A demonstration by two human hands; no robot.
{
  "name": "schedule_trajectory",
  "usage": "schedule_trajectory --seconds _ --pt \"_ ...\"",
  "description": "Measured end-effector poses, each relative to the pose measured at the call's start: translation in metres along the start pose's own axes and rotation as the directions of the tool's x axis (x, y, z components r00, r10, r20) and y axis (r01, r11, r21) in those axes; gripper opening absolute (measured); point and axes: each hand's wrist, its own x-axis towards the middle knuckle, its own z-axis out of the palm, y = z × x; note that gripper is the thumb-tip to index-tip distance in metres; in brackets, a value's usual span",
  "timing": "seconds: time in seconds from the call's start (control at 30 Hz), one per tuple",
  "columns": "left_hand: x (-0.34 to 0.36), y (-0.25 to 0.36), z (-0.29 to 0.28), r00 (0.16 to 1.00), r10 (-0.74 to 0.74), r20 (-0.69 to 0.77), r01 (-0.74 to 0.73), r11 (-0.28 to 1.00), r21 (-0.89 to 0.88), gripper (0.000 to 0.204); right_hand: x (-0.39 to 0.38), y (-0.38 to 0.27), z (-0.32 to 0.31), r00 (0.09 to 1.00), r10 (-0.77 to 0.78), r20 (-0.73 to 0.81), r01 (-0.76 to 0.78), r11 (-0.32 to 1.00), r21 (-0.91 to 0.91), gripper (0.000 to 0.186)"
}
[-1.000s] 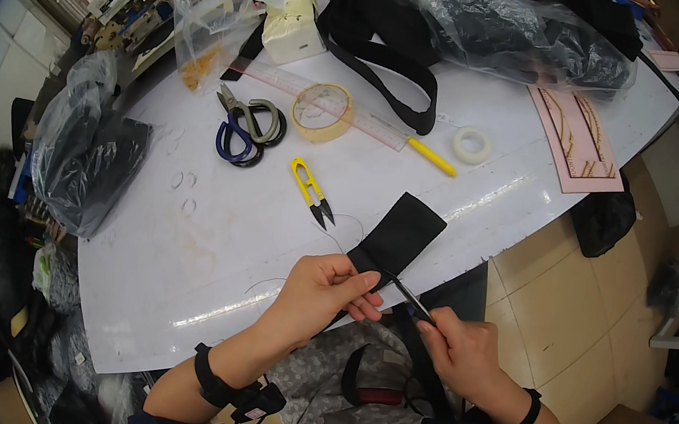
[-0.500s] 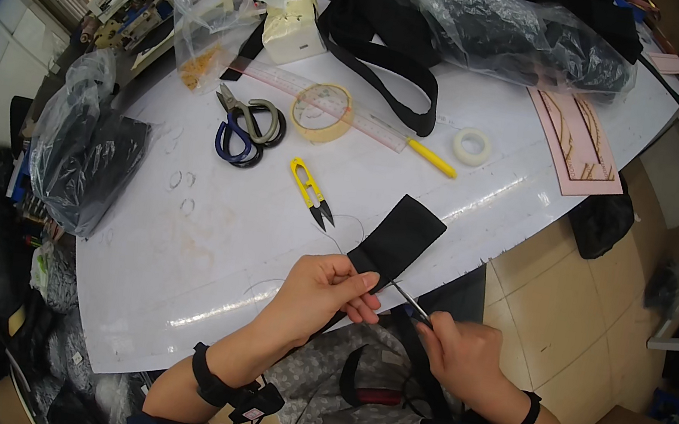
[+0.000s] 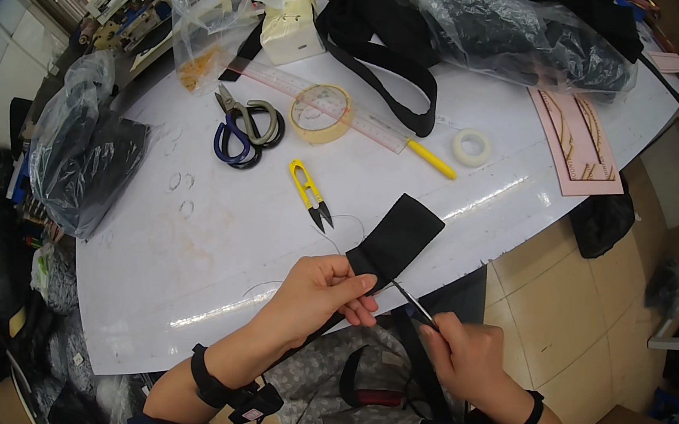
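Observation:
My left hand (image 3: 326, 293) is closed on a strip of black fabric (image 3: 403, 232), thumb on top, at the near edge of the table. The strip's wide end lies out over the white table top. My right hand (image 3: 463, 351) grips a slim pointed metal tool (image 3: 413, 303); its tip meets the strip's edge beside my left thumb. Whether the tool is tweezers or an awl is too small to tell. A thin thread curves from the strip toward the yellow thread snips (image 3: 310, 195), which lie just beyond my left hand.
Dark-handled scissors (image 3: 248, 132), a tape roll (image 3: 321, 114), a clear ruler (image 3: 288, 83), a yellow cutter (image 3: 431, 159) and a small white roll (image 3: 471, 147) lie farther back. Plastic-wrapped black material (image 3: 519, 42), black webbing (image 3: 395, 64) and a pink card (image 3: 574, 145) line the far side.
My right hand and the metal tool have shifted very slightly to the right. My left hand keeps its hold on the black strip, which has barely moved.

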Motion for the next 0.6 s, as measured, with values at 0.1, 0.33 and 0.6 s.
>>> schedule_trajectory --seconds 0.1,0.33,0.6 --pt "0.0 0.001 -0.001 1.0 -0.013 0.009 0.013 1.0 -0.009 0.024 0.0 0.002 0.002 1.0 0.01 0.022 -0.011 1.0 0.018 0.024" --pt "-0.002 0.001 -0.001 1.0 0.004 0.007 -0.004 1.0 -0.023 0.023 0.001 0.005 -0.007 0.998 -0.017 0.066 0.014 0.998 0.06 0.022" --pt "-0.001 -0.002 -0.001 1.0 0.011 0.016 -0.011 1.0 -0.027 0.024 0.034 -0.011 0.001 0.999 -0.041 0.002 0.041 0.998 0.037 0.021"
